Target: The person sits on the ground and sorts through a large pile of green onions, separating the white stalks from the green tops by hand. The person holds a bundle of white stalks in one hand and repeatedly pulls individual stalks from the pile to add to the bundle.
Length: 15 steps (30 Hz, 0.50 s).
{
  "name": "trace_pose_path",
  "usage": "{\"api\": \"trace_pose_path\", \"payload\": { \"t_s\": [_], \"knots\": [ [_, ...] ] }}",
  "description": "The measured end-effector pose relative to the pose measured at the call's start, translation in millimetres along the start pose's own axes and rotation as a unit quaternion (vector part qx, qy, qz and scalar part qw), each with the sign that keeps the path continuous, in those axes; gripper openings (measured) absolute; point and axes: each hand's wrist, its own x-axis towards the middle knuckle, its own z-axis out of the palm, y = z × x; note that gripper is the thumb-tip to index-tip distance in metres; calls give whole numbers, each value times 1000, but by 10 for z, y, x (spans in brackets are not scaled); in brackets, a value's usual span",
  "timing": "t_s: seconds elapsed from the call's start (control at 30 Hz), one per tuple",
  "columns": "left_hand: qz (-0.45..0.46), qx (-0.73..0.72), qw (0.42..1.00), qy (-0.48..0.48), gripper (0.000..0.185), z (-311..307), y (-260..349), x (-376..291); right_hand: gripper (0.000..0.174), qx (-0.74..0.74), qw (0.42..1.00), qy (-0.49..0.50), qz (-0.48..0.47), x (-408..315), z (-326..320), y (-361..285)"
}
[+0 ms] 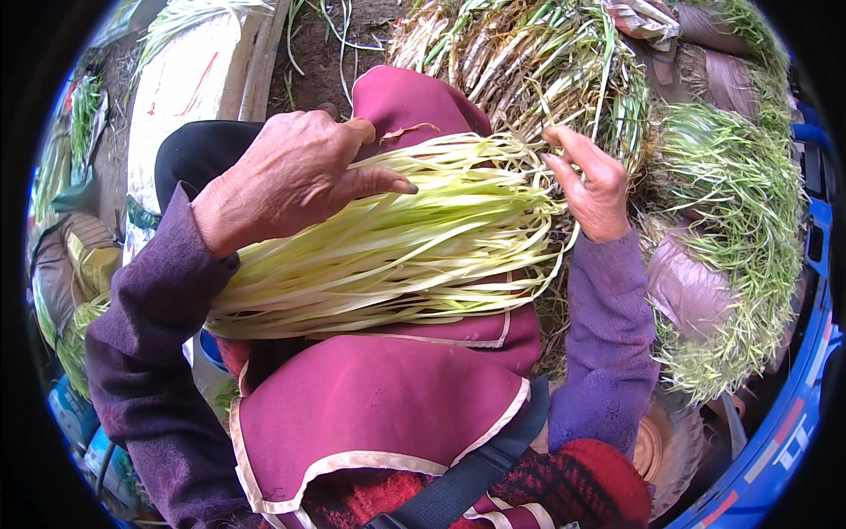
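Note:
A loose bundle of pale yellow-green chives (396, 258) lies across my lap on a maroon apron (383, 397) with light edging. My left hand (297, 172) is over the upper left part of the bundle, its thumb stretched out and apart from the forefinger. The undersides of its other fingers are hidden. At the right-hand ends of the chives, my right hand (591, 178) has its thumb and forefinger close together beside thin strands. Whether it grips one is not clear. A dry brown shred (411, 130) rests on the apron at my knee.
Beyond my knees is a heap of unclean chives with brown, straw-like ends (509, 59). Cut green bundles (733, 172) lie at the right, beside a blue vehicle frame (803, 377). A white-covered board (185, 73) at upper left bears pale chives (198, 16).

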Motion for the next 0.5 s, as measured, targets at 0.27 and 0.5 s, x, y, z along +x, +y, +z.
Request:
{"api": "trace_pose_path", "payload": {
  "t_s": [0.27, 0.5],
  "knots": [
    [-49, -85, 994, 44, 31, 108, -95, -93, 27, 24, 993, 35, -109, 475, 274, -304],
    [-101, -218, 963, 120, 19, 208, -191, -279, 24, 127, 989, 27, -66, 770, 286, -551]
  ]
}}
